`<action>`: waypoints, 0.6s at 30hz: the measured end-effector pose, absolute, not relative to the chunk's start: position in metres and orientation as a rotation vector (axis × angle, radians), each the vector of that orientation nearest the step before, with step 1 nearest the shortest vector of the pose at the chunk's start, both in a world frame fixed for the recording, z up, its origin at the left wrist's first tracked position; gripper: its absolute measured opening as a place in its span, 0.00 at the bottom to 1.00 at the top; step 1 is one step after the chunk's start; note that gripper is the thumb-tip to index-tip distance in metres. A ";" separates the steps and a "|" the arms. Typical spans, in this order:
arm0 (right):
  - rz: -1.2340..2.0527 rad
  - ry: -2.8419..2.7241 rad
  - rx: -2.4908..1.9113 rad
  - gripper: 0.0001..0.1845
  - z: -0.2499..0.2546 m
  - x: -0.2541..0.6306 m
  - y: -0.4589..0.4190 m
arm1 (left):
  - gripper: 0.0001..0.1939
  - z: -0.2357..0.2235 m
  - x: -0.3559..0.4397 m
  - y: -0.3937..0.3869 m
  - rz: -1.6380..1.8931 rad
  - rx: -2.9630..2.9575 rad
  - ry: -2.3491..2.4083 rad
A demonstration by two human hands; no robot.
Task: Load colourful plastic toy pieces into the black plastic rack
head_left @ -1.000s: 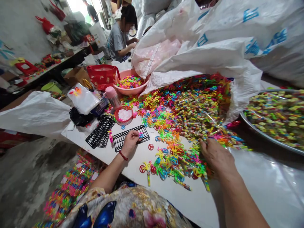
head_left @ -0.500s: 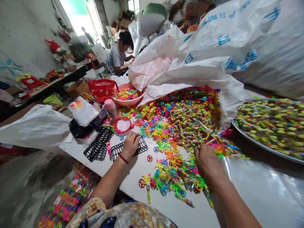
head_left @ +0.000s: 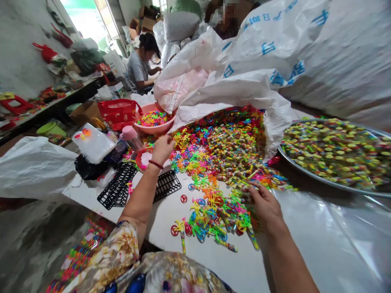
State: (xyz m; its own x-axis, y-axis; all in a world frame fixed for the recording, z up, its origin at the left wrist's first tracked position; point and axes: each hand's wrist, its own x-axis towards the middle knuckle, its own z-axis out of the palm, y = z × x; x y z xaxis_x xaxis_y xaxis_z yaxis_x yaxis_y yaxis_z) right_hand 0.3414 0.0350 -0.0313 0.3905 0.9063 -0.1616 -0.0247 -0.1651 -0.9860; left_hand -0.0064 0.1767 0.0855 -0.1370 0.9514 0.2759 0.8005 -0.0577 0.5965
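Your left hand is partly closed, its fingers bent and their tips close together at the near edge of the coloured plastic pieces; you cannot tell from here whether it grips one; your right hand is half curled, its thumb and fingertips drawn in at the side of the heap of wrapped tubes, and whether it has hold of a tube is too small to tell; a black grid tray lies just below your left hand, partly behind that forearm, with a red ring beside it, towards your right hand; the red basket sits just left of your left hand, and the pink basin stands beyond it; more plastic pieces spread over the white table left of your right hand; the round metal tray lies beyond and right of that hand
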 end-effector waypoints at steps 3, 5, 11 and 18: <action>1.356 -0.480 -1.230 0.23 -0.016 0.335 0.023 | 0.07 0.035 0.008 0.145 0.775 1.803 1.979; 1.509 -0.389 -1.104 0.23 -0.002 0.328 0.016 | 0.07 0.012 0.013 0.134 0.756 1.735 1.983; 1.620 -0.394 -0.937 0.18 0.022 0.291 -0.004 | 0.08 -0.005 0.008 0.140 0.882 1.529 1.871; 1.712 -0.465 -0.983 0.23 0.028 0.251 -0.019 | 0.14 -0.005 0.006 0.113 1.101 1.087 1.569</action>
State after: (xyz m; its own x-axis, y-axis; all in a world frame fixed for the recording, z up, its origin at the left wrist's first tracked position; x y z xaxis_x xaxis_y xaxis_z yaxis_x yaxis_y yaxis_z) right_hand 0.2510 -0.0188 0.0279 -0.1028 0.9174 -0.3844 -0.5972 -0.3660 -0.7137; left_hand 0.0064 0.1127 -0.0053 -0.2042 0.9618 -0.1825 0.1560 0.2160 0.9639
